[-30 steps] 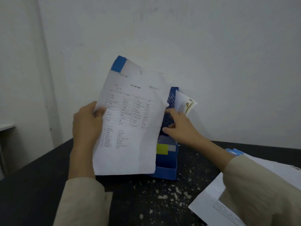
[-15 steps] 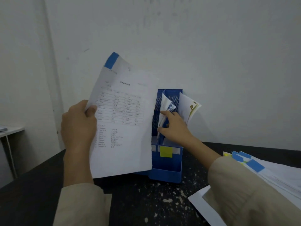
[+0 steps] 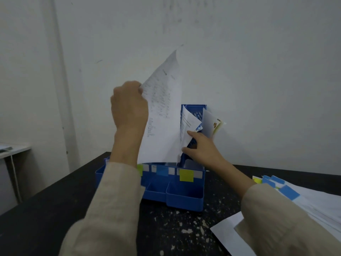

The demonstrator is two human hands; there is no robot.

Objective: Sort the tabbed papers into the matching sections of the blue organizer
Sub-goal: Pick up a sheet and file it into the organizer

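The blue organizer [image 3: 184,197] stands on the black table with green, blue and yellow labels along its front. My left hand [image 3: 129,106] grips a printed white sheet [image 3: 162,115] by its left edge, turned edge-on, with its lower end down in the organizer's middle section. My right hand [image 3: 199,147] pinches the filed papers [image 3: 189,122] in the right section and holds them aside. More sheets [image 3: 212,122] lean further right in the organizer. The held sheet's tab is hidden.
A stack of white papers with blue and yellow tabs [image 3: 287,191] lies on the table at the right. A loose white sheet [image 3: 227,233] lies near the front right. The wall [image 3: 239,61] is close behind the organizer. A pale desk [image 3: 11,148] sits far left.
My left hand has swung the sheet right and turned it edge-on, lowering its end into the organizer. The view shifted, so the organizer's labelled front now shows.
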